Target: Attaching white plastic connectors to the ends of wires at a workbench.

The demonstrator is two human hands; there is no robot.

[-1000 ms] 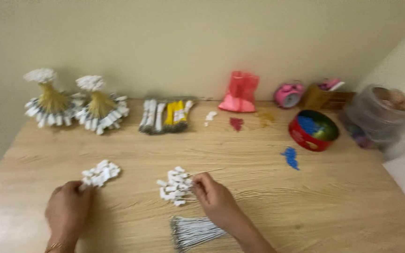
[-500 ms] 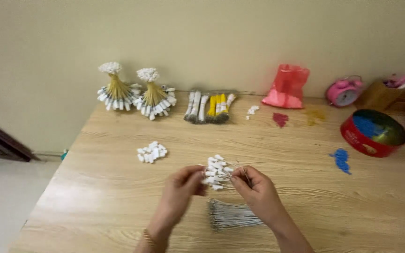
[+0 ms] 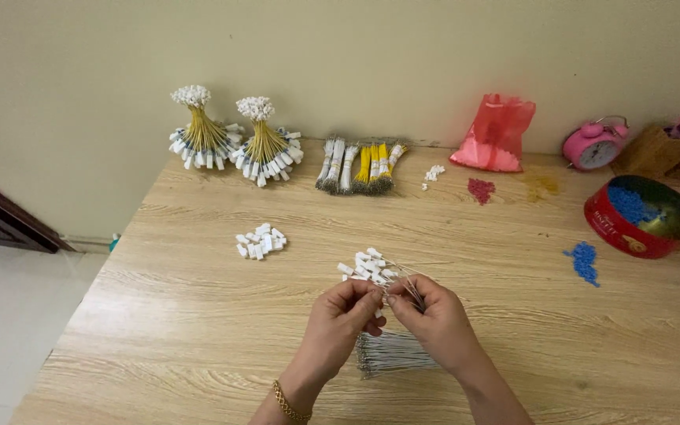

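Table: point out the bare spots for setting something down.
Bare wood on the table lies left of the left hand, below the small connector pile. More lies right of the right hand, below the blue beads. The back edge is crowded.

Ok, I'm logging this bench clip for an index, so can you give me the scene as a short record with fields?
left hand: pinching a small white connector
right hand: holding thin wires
under hands: grey wire bundle
near pile: white connectors
second pile: white connectors, further left
back edge: two yellow wire bunches
right side: red round tin
surface: wooden table
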